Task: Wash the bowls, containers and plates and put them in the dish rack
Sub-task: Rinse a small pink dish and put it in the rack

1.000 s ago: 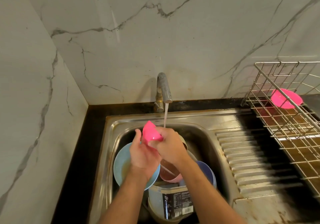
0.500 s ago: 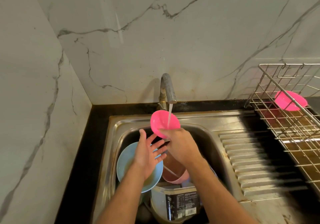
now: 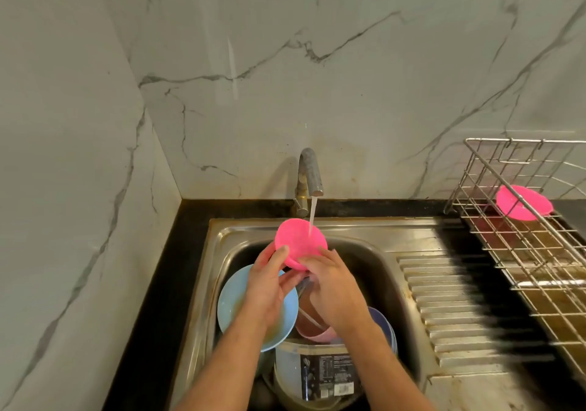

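Observation:
A small pink bowl point(image 3: 300, 240) is held tilted under the running tap point(image 3: 310, 172), water falling into its hollow. My left hand point(image 3: 269, 283) grips its left rim with the thumb on the inside. My right hand point(image 3: 333, 287) holds its lower right edge. Below them in the sink point(image 3: 380, 252) lie a light blue plate point(image 3: 231, 302), a pale pink bowl point(image 3: 314, 328) of brown water, a blue bowl point(image 3: 385, 325) and a clear plastic container point(image 3: 317, 375) with a dark label. A second pink bowl point(image 3: 523, 202) sits in the wire dish rack point(image 3: 523, 252) at the right.
A ribbed steel drainboard point(image 3: 450, 309) lies between the sink and the rack. Black counter point(image 3: 177, 252) borders the sink on the left. Marble walls rise behind and to the left.
My left hand, open and apart half a second ago, has come up and taken the pink bowl's rim. The bowl stays under the stream, now held by both hands.

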